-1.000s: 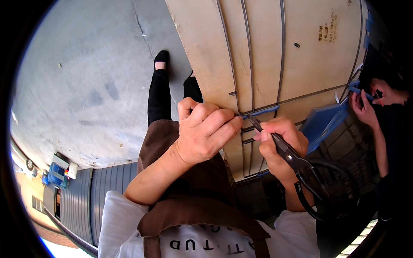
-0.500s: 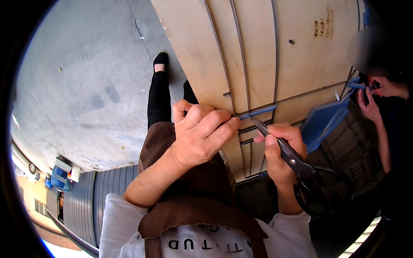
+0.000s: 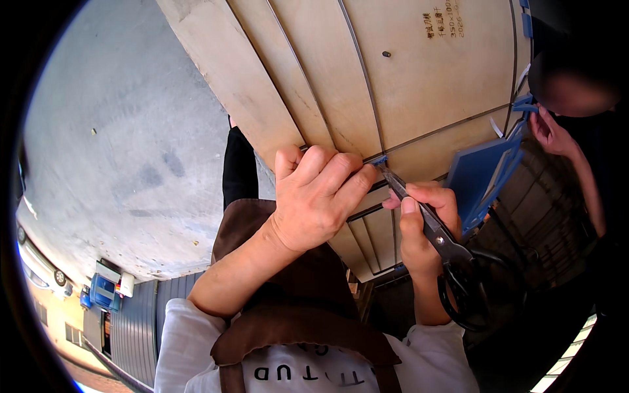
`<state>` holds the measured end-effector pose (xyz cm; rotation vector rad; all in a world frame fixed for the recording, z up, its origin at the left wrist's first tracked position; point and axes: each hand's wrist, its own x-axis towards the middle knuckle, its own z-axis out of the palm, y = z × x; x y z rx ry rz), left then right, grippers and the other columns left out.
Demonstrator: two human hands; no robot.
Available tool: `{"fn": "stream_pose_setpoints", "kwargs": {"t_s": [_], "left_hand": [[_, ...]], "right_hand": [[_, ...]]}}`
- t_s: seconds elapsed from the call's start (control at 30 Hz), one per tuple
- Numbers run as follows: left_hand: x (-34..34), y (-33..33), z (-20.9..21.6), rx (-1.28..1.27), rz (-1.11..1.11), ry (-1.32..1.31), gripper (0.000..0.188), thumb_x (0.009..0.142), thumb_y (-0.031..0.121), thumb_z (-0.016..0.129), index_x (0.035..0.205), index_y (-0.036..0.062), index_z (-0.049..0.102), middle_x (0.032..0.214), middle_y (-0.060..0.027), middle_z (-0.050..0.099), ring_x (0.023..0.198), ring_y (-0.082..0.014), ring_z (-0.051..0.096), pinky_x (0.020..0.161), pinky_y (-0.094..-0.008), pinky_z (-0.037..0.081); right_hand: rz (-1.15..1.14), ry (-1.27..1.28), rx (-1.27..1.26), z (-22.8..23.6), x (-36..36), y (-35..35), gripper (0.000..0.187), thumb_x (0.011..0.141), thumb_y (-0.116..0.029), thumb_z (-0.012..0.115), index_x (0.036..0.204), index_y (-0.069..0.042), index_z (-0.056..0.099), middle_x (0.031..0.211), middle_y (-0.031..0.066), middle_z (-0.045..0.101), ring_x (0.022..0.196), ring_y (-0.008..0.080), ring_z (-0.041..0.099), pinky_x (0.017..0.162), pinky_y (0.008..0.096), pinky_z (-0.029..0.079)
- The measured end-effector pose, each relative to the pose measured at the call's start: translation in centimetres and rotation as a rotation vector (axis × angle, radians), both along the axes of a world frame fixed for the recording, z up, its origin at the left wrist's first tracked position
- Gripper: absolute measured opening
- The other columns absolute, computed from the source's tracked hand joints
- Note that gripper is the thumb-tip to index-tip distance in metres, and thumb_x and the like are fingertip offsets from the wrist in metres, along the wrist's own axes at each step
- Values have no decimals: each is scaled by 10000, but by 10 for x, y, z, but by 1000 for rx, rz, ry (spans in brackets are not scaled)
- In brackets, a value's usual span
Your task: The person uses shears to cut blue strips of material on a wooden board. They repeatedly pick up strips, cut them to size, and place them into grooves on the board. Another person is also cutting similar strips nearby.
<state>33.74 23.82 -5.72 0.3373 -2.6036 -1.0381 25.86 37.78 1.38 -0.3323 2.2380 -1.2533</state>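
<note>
A pale wooden board point(image 3: 432, 92) with thin dark metal strips set into it lies in front of me. My left hand point(image 3: 321, 190) is closed at its surface, fingers curled, gripping a narrow blue foam-like strip point(image 3: 379, 160). Only a short piece of the strip shows beyond the fingertips; the hand hides the rest. In my right hand point(image 3: 422, 223) is a pair of black scissors point(image 3: 442, 242), held around the blades and pivot, with the handle loops hanging free below. Their pointed tips meet the blue strip beside my left fingertips. The blades look closed together.
Blue flat sheets point(image 3: 475, 170) lie at the board's right. Beyond them is another person, whose hand point(image 3: 553, 134) holds a small blue piece at the board's far right edge. A small dark stub point(image 3: 386, 54) stands on the board. Concrete floor point(image 3: 137, 131) stretches to the left.
The board has shifted left in view. My left hand has slid right along the blue strip, covering most of it. The scissor tips remain against the strip. The other person's hands have moved.
</note>
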Motion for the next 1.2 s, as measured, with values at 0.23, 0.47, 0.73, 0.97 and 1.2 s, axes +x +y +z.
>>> {"fn": "stream_pose_setpoints", "kwargs": {"t_s": [0.23, 0.47, 0.73, 0.97, 1.2], "left_hand": [[-2, 2, -4, -50, 10, 16, 240, 640, 220, 600, 870, 160, 635, 858, 62, 551, 697, -114, 454, 663, -312, 271], [-2, 4, -7, -90, 24, 11, 245, 634, 239, 598, 865, 166, 637, 845, 72, 550, 691, -109, 442, 652, -312, 257], [0, 4, -7, -78, 18, 9, 259, 629, 252, 598, 868, 165, 648, 825, 77, 547, 692, -104, 441, 646, -312, 247], [-1, 2, 2, 2, 11, -86, 261, 604, 205, 712, 862, 196, 677, 801, 77, 574, 753, -125, 479, 729, -313, 289], [-3, 4, -7, -70, 33, 15, 253, 633, 261, 591, 864, 176, 650, 828, 81, 545, 704, -103, 443, 656, -303, 257]], "right_hand": [[49, -30, 6, -3, -5, 4, 188, 827, 24, 575, 1009, 2, 530, 854, 151, 638, 709, 184, 649, 651, 289, 528], [42, -41, -24, 0, -7, 6, 204, 808, 41, 593, 1002, 3, 544, 848, 147, 652, 695, 184, 662, 625, 282, 537], [41, -59, -27, -5, -8, 7, 203, 808, 48, 589, 1001, 3, 543, 854, 150, 648, 702, 184, 660, 619, 280, 534], [42, -20, -23, -11, -7, 3, 224, 772, 69, 594, 980, 0, 548, 830, 145, 640, 682, 182, 651, 607, 280, 530], [97, 141, 39, -18, 0, 1, 232, 755, 54, 603, 974, -10, 563, 800, 126, 643, 646, 170, 635, 587, 271, 515]]}}
